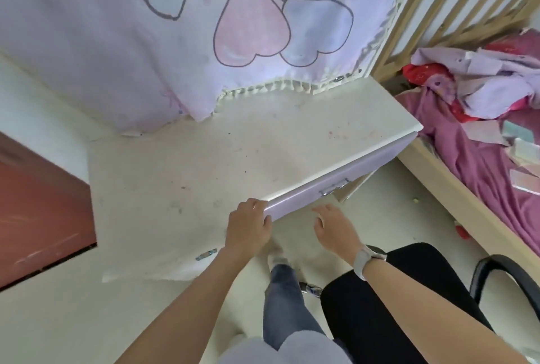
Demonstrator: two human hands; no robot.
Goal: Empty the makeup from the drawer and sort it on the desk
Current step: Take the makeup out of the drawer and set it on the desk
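Observation:
A white desk (233, 153) fills the middle of the view, its top bare and stained. Along its front edge runs a lavender drawer front (359, 173) with a small metal handle (335, 187). My left hand (248, 229) grips the left end of the drawer front, fingers curled over the top edge and thumb underneath. My right hand (336, 226), with a watch on its wrist, is just below the drawer front, fingers stretched towards its underside and holding nothing. The inside of the drawer is hidden, and no makeup is in view.
A black office chair (394, 305) stands at my right, close to the desk. Beyond it is a wooden bed (455, 188) with pink bedding and loose clothes. A heart-printed cloth (204, 27) hangs over the back of the desk. A red-brown panel (38, 203) is at left.

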